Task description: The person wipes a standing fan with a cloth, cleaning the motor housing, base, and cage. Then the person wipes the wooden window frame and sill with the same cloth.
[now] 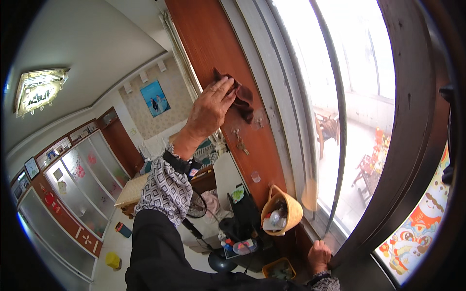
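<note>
My left hand (pixel 213 105) holds a dark brown cloth (pixel 243 100) flat against the reddish-brown wooden panel (pixel 214 47) beside the window. The cloth is bunched, with part of it hanging past my fingertips. Just below it, clear adhesive hooks (pixel 257 123) are stuck to the panel, and a bunch of keys (pixel 241 146) hangs from one. My right hand (pixel 320 254) is low at the right, its fingers curled on the lower edge of the window frame (pixel 329 238).
A yellow woven basket (pixel 293 218) with small items hangs low on the panel. Below are a black fan (pixel 196 205), a dark table with bottles (pixel 227 247) and an orange-rimmed container (pixel 278 267). Sliding glass (pixel 358 91) stands right; bins (pixel 113 260) are on the floor.
</note>
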`<state>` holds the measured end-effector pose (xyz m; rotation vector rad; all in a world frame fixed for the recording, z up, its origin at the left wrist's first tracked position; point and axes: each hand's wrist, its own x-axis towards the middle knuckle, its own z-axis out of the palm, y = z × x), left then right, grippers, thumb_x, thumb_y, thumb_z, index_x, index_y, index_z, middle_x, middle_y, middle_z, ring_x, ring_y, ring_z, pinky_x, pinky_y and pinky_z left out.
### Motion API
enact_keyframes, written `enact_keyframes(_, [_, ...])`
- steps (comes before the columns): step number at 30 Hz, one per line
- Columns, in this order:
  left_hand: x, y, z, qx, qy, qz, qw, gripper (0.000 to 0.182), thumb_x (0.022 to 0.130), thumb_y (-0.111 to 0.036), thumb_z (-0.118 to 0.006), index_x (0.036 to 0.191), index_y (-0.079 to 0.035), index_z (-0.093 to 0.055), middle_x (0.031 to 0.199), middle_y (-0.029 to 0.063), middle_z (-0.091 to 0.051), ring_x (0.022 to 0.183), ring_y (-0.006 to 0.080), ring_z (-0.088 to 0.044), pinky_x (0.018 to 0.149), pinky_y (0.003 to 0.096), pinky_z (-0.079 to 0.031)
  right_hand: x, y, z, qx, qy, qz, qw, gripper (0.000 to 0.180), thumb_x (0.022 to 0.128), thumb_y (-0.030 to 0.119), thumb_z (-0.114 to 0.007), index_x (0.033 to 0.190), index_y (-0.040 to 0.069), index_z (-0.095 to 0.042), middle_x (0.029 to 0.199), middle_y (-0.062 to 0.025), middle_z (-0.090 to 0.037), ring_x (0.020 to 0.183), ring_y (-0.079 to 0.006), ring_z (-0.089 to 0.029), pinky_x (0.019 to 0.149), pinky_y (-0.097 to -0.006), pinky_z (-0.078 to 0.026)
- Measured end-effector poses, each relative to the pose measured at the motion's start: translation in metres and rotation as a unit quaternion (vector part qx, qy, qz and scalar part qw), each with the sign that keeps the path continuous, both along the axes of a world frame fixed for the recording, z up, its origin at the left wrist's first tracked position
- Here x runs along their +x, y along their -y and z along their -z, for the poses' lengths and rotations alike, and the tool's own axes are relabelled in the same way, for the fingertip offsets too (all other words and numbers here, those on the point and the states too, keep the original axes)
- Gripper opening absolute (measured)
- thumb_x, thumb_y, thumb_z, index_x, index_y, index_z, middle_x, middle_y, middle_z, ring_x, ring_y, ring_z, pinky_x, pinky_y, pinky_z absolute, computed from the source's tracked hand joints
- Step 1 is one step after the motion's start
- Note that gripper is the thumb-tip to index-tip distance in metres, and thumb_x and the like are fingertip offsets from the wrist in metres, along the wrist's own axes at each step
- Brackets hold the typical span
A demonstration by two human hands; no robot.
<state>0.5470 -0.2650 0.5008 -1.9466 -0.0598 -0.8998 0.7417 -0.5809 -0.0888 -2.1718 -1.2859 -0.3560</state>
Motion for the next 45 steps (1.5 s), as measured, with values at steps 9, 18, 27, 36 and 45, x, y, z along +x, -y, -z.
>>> enact_keyframes(9, [0.006,-0.034,-0.187,0.142,0.157,-0.069,0.975,0.034,0.098,-0.003,-0.059,0.127,-0.003,-0.076,0.145,0.0155,-0.066,0.136,0.0372,-0.060,0.118,0.0466,-0.049,-0.001,-0.001,0.004,0.009,0.015,0.009,1.000,0.013,0.084,0.013,-0.069,0.080,0.012,-0.057,0.080,-0.0108,-0.063,0.070,-0.0335,-0.068,0.062,-0.0471,-0.054])
enact_keyframes(18, [0.060,-0.051,-0.255,0.186,0.220,-0.046,0.956,0.031,0.092,-0.003,-0.059,0.121,-0.003,-0.070,0.124,0.0213,-0.067,0.115,0.0414,-0.066,0.098,0.0499,-0.056,-0.004,0.001,-0.006,0.007,0.012,0.015,1.000,0.014,0.085,0.012,-0.069,0.079,0.011,-0.057,0.079,-0.0109,-0.063,0.070,-0.0340,-0.069,0.061,-0.0469,-0.054])
enact_keyframes(27, [0.051,-0.036,-0.145,0.152,0.095,-0.015,0.984,0.034,0.096,-0.004,-0.062,0.128,0.002,-0.072,0.145,0.0181,-0.067,0.135,0.0353,-0.063,0.115,0.0439,-0.052,-0.001,0.001,-0.004,-0.011,0.010,0.004,1.000,0.013,0.087,0.012,-0.068,0.081,0.011,-0.056,0.081,-0.0111,-0.061,0.069,-0.0343,-0.068,0.060,-0.0465,-0.054])
enact_keyframes(36, [-0.012,-0.002,0.028,0.028,0.125,-0.023,0.991,0.030,0.103,-0.008,-0.069,0.130,0.004,-0.073,0.144,0.0129,-0.069,0.133,0.0319,-0.065,0.112,0.0415,-0.055,-0.002,0.000,-0.006,-0.016,0.010,0.009,1.000,0.013,0.087,0.010,-0.067,0.082,0.012,-0.056,0.082,-0.0102,-0.061,0.070,-0.0326,-0.069,0.061,-0.0456,-0.055])
enact_keyframes(45, [-0.009,0.022,0.111,-0.025,0.076,-0.034,0.996,0.025,0.101,-0.008,-0.070,0.120,0.009,-0.074,0.140,0.0189,-0.070,0.133,0.0341,-0.066,0.113,0.0440,-0.054,-0.002,-0.002,0.002,0.001,0.006,0.014,1.000,0.012,0.087,0.012,-0.068,0.083,0.012,-0.056,0.082,-0.0105,-0.061,0.070,-0.0333,-0.068,0.061,-0.0460,-0.055])
